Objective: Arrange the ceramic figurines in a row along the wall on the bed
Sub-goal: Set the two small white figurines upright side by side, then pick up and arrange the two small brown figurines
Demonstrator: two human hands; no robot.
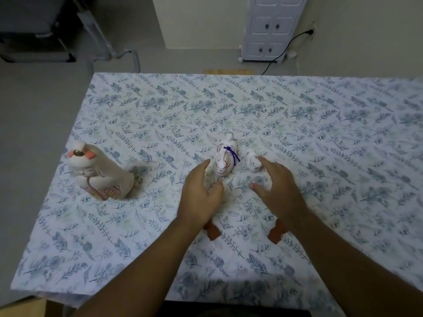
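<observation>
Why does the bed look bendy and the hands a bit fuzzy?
Head view: the wide lens curves the bed's far edge; the left hand and right hand are slightly smeared, probably from motion; the light is dim and soft, so the big figurine casts only a faint shadow.

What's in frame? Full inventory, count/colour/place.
large figurine: 1, cream with pink marks, left side of bed
ribboned figurine: 1, white with purple cord, bed centre
small figurine: 1, white, just right of the ribboned one
orange objects: 2, partly hidden under the forearms, unclear what they are
bedsheet: 1, white with blue floral print
cabinet: 1, white, by far wall
cable: 1, black, wall to floor
left hand: open, beside ribboned figurine
right hand: open, fingertip at small figurine
</observation>
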